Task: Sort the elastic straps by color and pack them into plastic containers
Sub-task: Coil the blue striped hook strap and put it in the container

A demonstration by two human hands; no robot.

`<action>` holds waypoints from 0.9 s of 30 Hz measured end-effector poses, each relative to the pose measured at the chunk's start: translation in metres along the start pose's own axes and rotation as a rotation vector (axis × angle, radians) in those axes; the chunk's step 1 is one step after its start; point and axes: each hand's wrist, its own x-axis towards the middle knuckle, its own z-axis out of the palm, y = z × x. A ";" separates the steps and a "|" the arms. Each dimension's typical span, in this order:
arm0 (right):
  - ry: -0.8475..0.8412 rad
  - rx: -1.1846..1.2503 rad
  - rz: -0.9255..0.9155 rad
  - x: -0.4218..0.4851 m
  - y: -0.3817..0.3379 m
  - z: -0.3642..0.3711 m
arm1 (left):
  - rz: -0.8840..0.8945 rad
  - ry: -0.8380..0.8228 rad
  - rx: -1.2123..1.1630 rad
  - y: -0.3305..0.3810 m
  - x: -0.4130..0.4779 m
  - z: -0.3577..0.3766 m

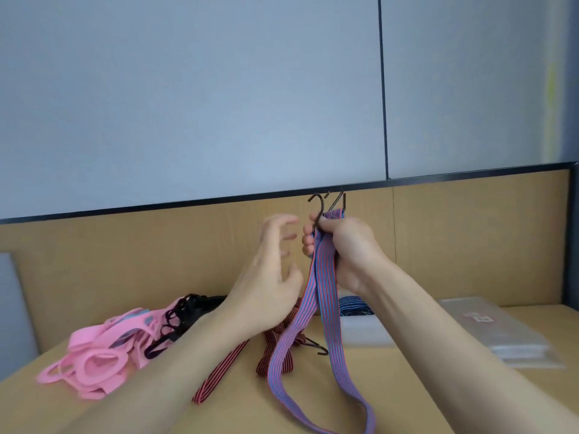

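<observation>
Loop of blue-and-red striped strap: its lowest bend lies on the table at the near edge of the view, and both lengths rise from there to the fist above.

Right hand: raised above the table, fingers and thumb curled tight round the gathered upper ends of the strap. Dark metal hooks stand up out of the top of the fist.

Left hand: raised just beside the strap on its left, fingers spread and loosely bent, holding nothing. Whether the edge of the palm touches the strap cannot be told.

Red-and-black striped straps: several, flat on the table under and between the forearms. One dark hook lies among them, beside the hanging strap.

Pink straps: a loose heap at the left of the table.

Black straps: tangled at the far side of the pink heap, partly hidden by the left forearm.

Dark blue striped strap: behind the right wrist, at the far edge of a clear plastic container. Whether it lies inside cannot be told.

Flat clear plastic piece: on the table at the right, bearing a small label.

Wooden panel: upright along the far side of the table.
</observation>
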 end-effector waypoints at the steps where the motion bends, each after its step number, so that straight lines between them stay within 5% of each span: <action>1: 0.002 0.014 -0.005 0.003 -0.005 0.003 | -0.161 0.009 -0.229 0.005 0.006 0.002; 3: -0.014 0.013 -0.027 0.010 -0.017 0.008 | -0.453 -0.013 -0.630 0.013 0.021 0.001; 5: -0.019 -0.024 -0.058 0.015 -0.028 0.015 | -0.553 -0.076 -0.733 0.018 0.039 -0.001; 15: -0.003 -0.348 -0.164 0.039 -0.068 0.028 | -0.509 -0.298 -0.594 0.029 0.099 -0.010; 22: 0.113 -0.778 -0.324 0.046 -0.073 0.020 | -0.539 -0.191 -0.602 0.037 0.110 -0.006; 27: 0.055 -0.727 -0.317 0.049 -0.060 0.009 | -0.611 -0.096 -0.666 0.036 0.115 0.002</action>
